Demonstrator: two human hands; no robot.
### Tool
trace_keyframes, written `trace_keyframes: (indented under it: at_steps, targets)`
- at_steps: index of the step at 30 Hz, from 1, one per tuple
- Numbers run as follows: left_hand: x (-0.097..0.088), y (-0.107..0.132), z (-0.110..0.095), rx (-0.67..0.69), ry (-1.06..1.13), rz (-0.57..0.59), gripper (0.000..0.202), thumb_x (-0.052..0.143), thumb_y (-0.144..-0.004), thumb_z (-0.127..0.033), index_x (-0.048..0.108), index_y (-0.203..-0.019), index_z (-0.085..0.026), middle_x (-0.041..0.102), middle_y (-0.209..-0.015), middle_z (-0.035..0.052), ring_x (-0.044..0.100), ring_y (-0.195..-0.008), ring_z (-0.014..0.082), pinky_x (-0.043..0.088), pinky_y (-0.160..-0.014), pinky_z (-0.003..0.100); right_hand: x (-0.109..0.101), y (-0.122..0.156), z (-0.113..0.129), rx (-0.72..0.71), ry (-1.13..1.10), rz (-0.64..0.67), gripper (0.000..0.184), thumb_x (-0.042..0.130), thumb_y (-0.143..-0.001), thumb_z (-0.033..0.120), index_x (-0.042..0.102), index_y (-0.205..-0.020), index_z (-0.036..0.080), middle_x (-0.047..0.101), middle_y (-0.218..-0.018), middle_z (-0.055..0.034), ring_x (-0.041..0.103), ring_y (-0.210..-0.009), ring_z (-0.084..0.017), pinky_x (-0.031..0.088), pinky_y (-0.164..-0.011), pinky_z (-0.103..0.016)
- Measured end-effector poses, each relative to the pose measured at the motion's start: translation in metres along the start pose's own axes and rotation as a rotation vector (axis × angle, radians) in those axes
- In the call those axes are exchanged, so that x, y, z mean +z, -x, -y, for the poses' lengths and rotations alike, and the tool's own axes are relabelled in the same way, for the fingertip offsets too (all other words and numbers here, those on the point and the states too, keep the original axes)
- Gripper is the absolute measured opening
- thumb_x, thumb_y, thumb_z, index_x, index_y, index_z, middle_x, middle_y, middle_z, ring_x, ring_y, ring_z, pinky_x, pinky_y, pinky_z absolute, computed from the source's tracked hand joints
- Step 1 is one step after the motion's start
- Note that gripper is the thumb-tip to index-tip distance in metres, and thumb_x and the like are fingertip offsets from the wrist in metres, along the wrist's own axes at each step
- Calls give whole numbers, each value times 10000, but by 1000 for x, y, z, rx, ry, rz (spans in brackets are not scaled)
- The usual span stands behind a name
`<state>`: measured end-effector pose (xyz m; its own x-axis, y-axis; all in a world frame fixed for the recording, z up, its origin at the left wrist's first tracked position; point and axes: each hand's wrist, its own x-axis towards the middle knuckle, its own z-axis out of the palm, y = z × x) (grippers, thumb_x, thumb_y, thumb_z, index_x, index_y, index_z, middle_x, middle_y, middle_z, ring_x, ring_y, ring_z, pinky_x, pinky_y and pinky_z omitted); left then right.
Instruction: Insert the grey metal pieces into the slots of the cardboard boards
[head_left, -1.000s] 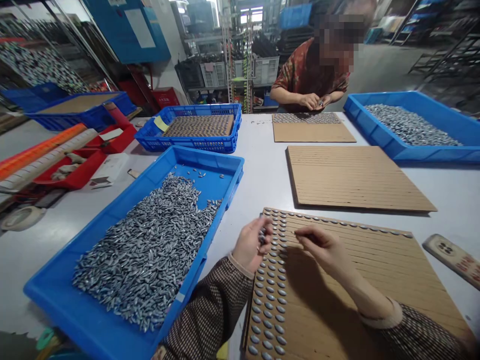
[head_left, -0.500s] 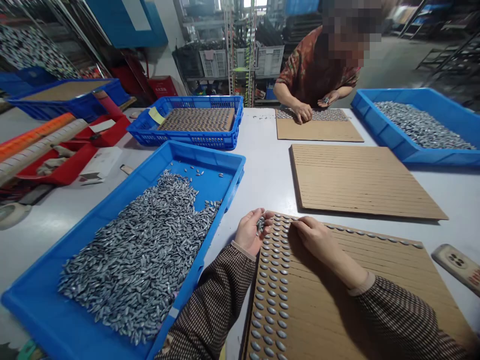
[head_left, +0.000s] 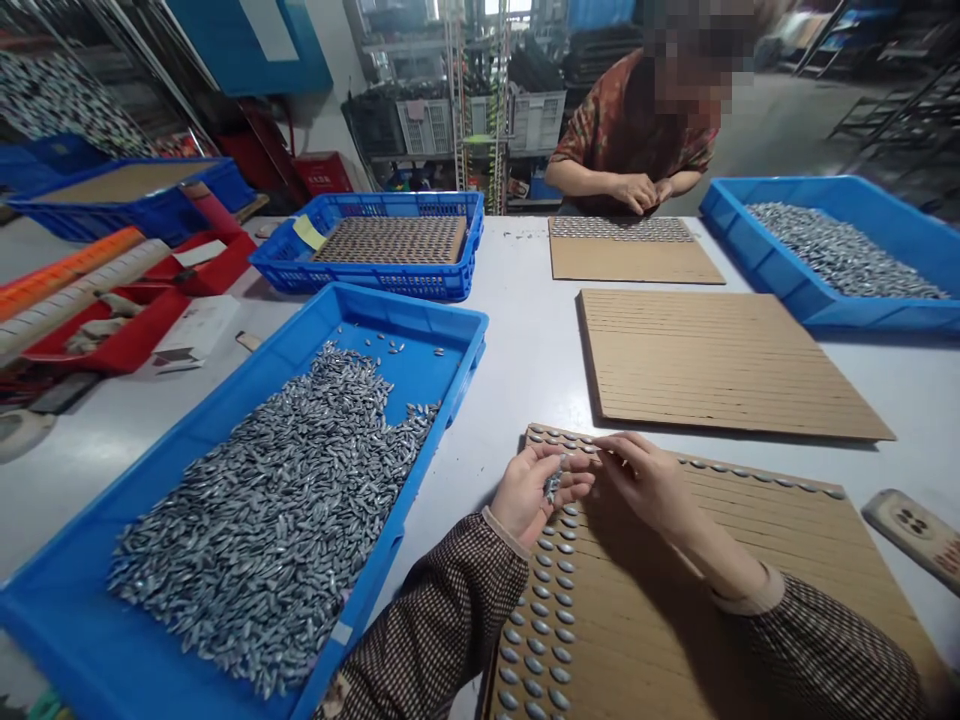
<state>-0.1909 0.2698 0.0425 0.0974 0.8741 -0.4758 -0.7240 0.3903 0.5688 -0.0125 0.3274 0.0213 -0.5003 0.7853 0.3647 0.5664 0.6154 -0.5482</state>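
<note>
My left hand [head_left: 541, 490] is cupped palm up over the left part of a grooved cardboard board [head_left: 660, 620], holding several small grey spindle-shaped pieces [head_left: 553, 484]. To its right, my right hand [head_left: 645, 482] is pinched low at the board's far edge, its fingertips on a single grey piece partly hidden by them. Columns of the same pieces lie along the board's left side, and a row follows its far edge. Left of my hands stands a blue tray [head_left: 469, 345] with a large heap of loose grey pieces [head_left: 277, 510].
A bare grooved board [head_left: 735, 365] lies beyond mine. Across the table, a person works over a partly filled board [head_left: 637, 262]. Another blue tray [head_left: 832, 310] stands at right, near a phone [head_left: 915, 535]. A blue basket [head_left: 360, 280] and red bins [head_left: 112, 330] stand left.
My left hand has moved right and slightly nearer, over the columns of pieces. My right hand has shifted a little right along the far edge. The other person's hands have come together.
</note>
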Motion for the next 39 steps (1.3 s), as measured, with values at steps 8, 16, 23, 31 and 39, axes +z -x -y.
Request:
trace_keyframes:
  at_steps: [8, 16, 23, 31, 39]
  targets:
    - [2, 6, 9, 42, -79, -8, 295, 790, -690, -277, 607, -855, -114, 675, -805, 64, 651, -689, 135, 539, -671, 262, -18, 7, 44, 0, -288, 46, 205, 505, -926, 250, 640, -1077, 214, 647, -979, -84, 611, -807, -168, 527, -633, -291]
    - [9, 13, 13, 33, -30, -26, 245, 782, -699, -252, 651, -832, -92, 586, -660, 3, 528, -569, 67, 445, -516, 172, -14, 19, 40, -63, -200, -73, 177, 506, -925, 201, 671, -990, 211, 677, -882, -70, 635, -805, -167, 539, -690, -301]
    - [12, 17, -19, 14, 281, -174, 161, 494, -891, -192, 601, -976, -107, 671, -974, 110, 678, -886, 190, 549, -744, 273, -19, 25, -10, 196, -246, -79, 195, 546, -902, 319, 699, -975, 222, 685, -963, -79, 637, -862, -200, 523, -711, -333]
    - [13, 15, 14, -83, 13, -28, 175, 593, -844, -243, 599, -958, -110, 590, -727, 24, 562, -550, 88, 400, -455, 179, -19, 23, 7, 496, -709, 70, 313, 572, -878, 430, 675, -1085, 220, 634, -836, -34, 543, -661, -131, 461, -567, -264]
    - [10, 17, 28, -176, -44, 125, 263, 679, -792, -337, 590, -910, -120, 577, -768, 19, 555, -549, 83, 380, -447, 192, -13, 30, 41, 288, -641, 2, 211, 497, -938, 360, 649, -986, 222, 595, -952, -71, 572, -892, -186, 507, -767, -330]
